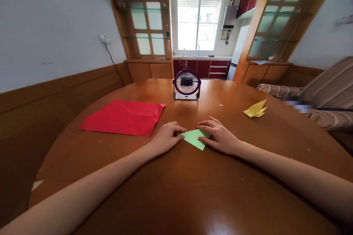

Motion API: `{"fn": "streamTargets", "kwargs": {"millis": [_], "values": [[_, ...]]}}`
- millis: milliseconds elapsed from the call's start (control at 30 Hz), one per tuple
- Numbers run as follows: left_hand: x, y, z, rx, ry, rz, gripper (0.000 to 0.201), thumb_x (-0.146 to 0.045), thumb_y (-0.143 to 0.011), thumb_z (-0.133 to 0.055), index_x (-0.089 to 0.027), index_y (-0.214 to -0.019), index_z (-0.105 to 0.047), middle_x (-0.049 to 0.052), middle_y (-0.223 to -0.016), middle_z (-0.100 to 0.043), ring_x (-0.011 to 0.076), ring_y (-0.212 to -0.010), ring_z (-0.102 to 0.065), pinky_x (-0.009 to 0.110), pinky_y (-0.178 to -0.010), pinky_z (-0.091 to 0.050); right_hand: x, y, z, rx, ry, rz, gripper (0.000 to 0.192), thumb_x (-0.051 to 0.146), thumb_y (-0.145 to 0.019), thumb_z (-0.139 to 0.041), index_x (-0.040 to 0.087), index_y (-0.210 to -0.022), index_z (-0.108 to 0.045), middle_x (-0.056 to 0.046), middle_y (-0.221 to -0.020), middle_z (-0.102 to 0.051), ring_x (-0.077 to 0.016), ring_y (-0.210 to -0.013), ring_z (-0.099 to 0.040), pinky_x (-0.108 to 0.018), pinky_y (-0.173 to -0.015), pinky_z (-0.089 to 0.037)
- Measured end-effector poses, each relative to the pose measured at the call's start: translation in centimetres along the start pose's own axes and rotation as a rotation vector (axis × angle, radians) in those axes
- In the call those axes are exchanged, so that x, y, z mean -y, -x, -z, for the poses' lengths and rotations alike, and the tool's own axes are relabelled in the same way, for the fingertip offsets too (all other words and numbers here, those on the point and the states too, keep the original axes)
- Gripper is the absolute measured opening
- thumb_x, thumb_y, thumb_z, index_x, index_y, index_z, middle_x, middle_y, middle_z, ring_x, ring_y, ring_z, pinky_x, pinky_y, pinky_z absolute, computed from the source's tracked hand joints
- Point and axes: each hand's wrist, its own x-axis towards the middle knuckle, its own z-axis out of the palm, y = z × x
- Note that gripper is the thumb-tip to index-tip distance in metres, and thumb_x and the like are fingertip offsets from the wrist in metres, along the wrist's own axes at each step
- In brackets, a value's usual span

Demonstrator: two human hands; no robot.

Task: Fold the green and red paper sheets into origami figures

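A folded piece of green paper point(194, 137) lies on the wooden table between my two hands, one pointed corner toward me. My left hand point(168, 136) pinches its left tip between thumb and fingers. On the paper's right side rests my right hand point(217, 136), thumb on the near part and fingers over the far edge, gripping it. The right end of the paper is partly hidden under those fingers.
A large red paper sheet point(124, 118) lies flat to the left. At the right sits a folded yellow paper shape point(255, 110). A small purple desk fan point(187, 83) stands toward the back of the round table point(176, 198). A striped sofa point(331, 84) is beyond, right.
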Motion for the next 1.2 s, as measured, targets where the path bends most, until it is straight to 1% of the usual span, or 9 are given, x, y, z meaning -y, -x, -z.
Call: {"fn": "streamTargets", "kwargs": {"millis": [167,367,500,567,667,800,933,1067,1200], "values": [[0.5,-0.5,0.5,0.061,0.133,0.059,0.026,-0.017,-0.078,-0.066,-0.019,-0.102,-0.076,0.004,-0.084,-0.065,0.0154,-0.076,-0.059,0.026,-0.069,-0.045,-0.4,-0.7,0.3,0.008,0.028,0.087,0.037,0.042,-0.091,-0.057,0.017,-0.118,-0.061,-0.011,-0.116,-0.063,-0.0240,-0.112,-0.059,-0.056,-0.115,-0.023],[0.4,-0.5,0.9,0.099,0.149,0.032,0.025,-0.016,-0.079,-0.064,-0.021,-0.100,-0.077,0.002,-0.080,-0.065,0.0143,-0.073,-0.059,0.024,-0.066,-0.044,0.1,-2.0,0.3,0.070,0.187,0.188,0.037,0.042,-0.095,-0.051,0.016,-0.119,-0.063,-0.009,-0.097,-0.064,-0.0227,-0.097,-0.062,-0.054,-0.112,-0.029],[0.6,-0.3,1.1,0.102,0.123,-0.014,0.025,-0.014,-0.080,-0.063,-0.022,-0.100,-0.076,0.002,-0.080,-0.066,0.0130,-0.073,-0.060,0.023,-0.065,-0.044,0.4,-2.6,0.3,0.068,0.225,0.244,0.032,0.041,-0.094,-0.053,0.015,-0.104,-0.067,-0.009,-0.094,-0.063,-0.0217,-0.094,-0.060,-0.049,-0.109,-0.033],[0.7,-0.3,1.3,0.101,0.117,-0.041,0.024,-0.013,-0.080,-0.064,-0.021,-0.098,-0.077,0.002,-0.080,-0.067,0.0127,-0.073,-0.062,0.022,-0.066,-0.045,0.5,-2.6,0.4,0.045,0.249,0.260,0.030,0.041,-0.093,-0.054,0.014,-0.098,-0.067,-0.009,-0.092,-0.062,-0.0219,-0.092,-0.059,-0.045,-0.102,-0.039],[0.8,-0.2,1.5,0.087,0.097,-0.094,0.020,-0.014,-0.080,-0.064,-0.020,-0.094,-0.077,0.002,-0.080,-0.069,0.0125,-0.073,-0.064,0.021,-0.065,-0.046,0.8,-2.5,0.6,0.005,0.309,0.288,0.027,0.037,-0.094,-0.052,0.014,-0.090,-0.066,-0.008,-0.086,-0.061,-0.0202,-0.082,-0.056,-0.035,-0.080,-0.045],[0.6,0.0,1.8,0.074,0.022,-0.171,0.020,-0.013,-0.082,-0.061,-0.020,-0.092,-0.077,0.001,-0.078,-0.070,0.0113,-0.070,-0.064,0.019,-0.063,-0.046,1.2,-2.0,0.3,-0.072,0.400,0.366,0.026,0.026,-0.097,-0.045,0.014,-0.083,-0.064,-0.005,-0.076,-0.060,-0.0164,-0.069,-0.050,-0.030,-0.064,-0.038],[0.4,0.1,1.9,0.084,-0.057,-0.204,0.027,-0.005,-0.080,-0.059,-0.019,-0.093,-0.077,0.001,-0.076,-0.069,0.0101,-0.067,-0.063,0.018,-0.060,-0.044,1.4,-1.5,0.1,-0.107,0.470,0.450,0.025,0.013,-0.096,-0.042,0.014,-0.083,-0.063,-0.004,-0.073,-0.059,-0.0144,-0.063,-0.046,-0.030,-0.061,-0.033],[0.2,0.2,2.1,0.105,-0.103,-0.225,0.031,-0.001,-0.077,-0.058,-0.018,-0.095,-0.077,0.001,-0.076,-0.067,0.0101,-0.067,-0.063,0.017,-0.060,-0.044,1.6,-1.1,-0.1,-0.132,0.504,0.483,0.023,0.011,-0.095,-0.043,0.013,-0.083,-0.063,-0.003,-0.071,-0.059,-0.0134,-0.059,-0.046,-0.031,-0.059,-0.031],[0.1,0.3,2.3,0.116,-0.154,-0.262,0.030,-0.001,-0.078,-0.057,-0.017,-0.095,-0.076,0.002,-0.081,-0.068,0.0106,-0.070,-0.063,0.018,-0.062,-0.045,1.6,-0.7,-0.2,-0.127,0.534,0.508,0.022,0.011,-0.097,-0.041,0.012,-0.092,-0.062,-0.003,-0.071,-0.061,-0.0133,-0.059,-0.050,-0.030,-0.059,-0.033]]}}
